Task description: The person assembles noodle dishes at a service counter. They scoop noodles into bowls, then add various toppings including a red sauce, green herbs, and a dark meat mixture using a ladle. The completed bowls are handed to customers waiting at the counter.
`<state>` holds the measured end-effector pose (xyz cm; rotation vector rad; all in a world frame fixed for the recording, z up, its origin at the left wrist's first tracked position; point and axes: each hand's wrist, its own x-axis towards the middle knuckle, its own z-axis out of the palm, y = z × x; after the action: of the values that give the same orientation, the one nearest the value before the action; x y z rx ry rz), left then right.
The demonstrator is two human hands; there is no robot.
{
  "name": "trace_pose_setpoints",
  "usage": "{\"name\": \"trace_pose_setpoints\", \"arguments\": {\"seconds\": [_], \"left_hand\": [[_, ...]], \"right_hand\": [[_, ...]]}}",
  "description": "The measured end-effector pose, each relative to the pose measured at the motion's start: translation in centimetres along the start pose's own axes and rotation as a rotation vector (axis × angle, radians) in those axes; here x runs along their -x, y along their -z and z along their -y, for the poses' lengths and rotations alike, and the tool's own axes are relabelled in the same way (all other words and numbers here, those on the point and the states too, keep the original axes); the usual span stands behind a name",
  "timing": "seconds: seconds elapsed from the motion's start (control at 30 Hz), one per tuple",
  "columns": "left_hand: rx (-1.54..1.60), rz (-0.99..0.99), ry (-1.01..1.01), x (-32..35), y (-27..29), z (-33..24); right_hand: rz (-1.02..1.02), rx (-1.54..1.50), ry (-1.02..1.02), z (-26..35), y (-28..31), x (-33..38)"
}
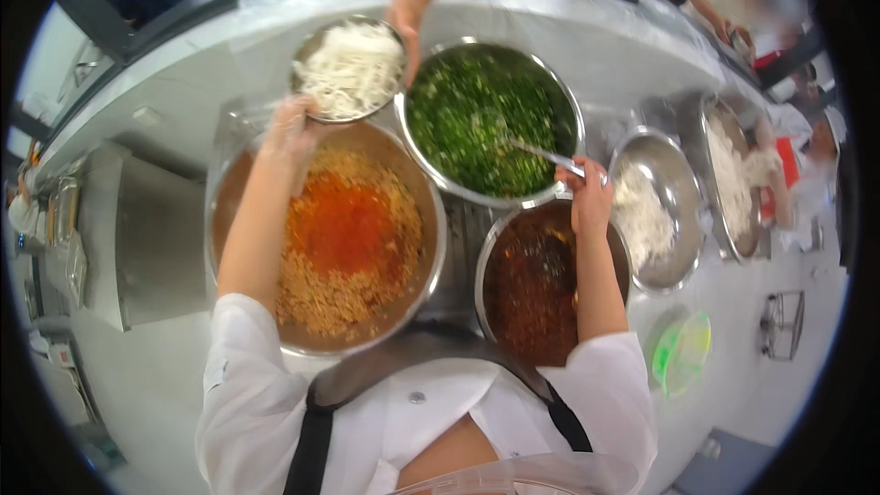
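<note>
My left hand, in a thin clear glove, grips the near left rim of a metal bowl of white noodles. Another person's hand touches the same bowl on its right side. My right hand is closed round the handle of a metal spoon. The spoon's head rests among chopped greens in a large steel bowl. Under my left forearm stands a wide bowl of minced, tan food topped with red-orange sauce. Dark red-brown sauce fills a pot beneath my right forearm.
At the right are a steel bowl with white floury food and a long pan of similar white stuff, with another person's arm there. A green basket stands lower right. A steel cabinet is at left.
</note>
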<state>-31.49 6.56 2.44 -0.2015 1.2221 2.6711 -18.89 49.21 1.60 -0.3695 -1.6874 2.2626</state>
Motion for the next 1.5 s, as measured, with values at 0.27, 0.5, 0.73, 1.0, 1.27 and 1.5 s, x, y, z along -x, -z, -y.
{"name": "trace_pose_setpoints", "arguments": {"seconds": [0.27, 0.5, 0.73, 1.0, 1.27, 1.5], "left_hand": [[-0.037, -0.412, -0.02, 11.5, 5.6, 6.3], [0.026, -0.324, 0.053, 19.8, 0.5, 10.6], [0.001, -0.212, 0.067, 22.7, 1.6, 13.4], [0.034, -0.279, 0.149, 23.7, 0.4, 14.7], [0.027, -0.287, 0.154, 24.0, -2.1, 15.4], [0.145, -0.299, 0.156, 24.3, -3.9, 14.7]], "right_hand": [[-0.15, 0.03, 0.025, 4.7, 6.7, 9.8], [-0.311, 0.476, -0.038, -2.8, 11.5, 16.6], [0.008, 0.974, 0.218, -7.6, 6.8, 21.1], [-0.17, 0.523, -0.072, -5.8, 7.4, 22.7], [-0.408, 0.059, -0.131, -1.8, 10.7, 22.0], [-0.172, 0.072, 0.144, 6.3, 5.7, 23.4]]}}
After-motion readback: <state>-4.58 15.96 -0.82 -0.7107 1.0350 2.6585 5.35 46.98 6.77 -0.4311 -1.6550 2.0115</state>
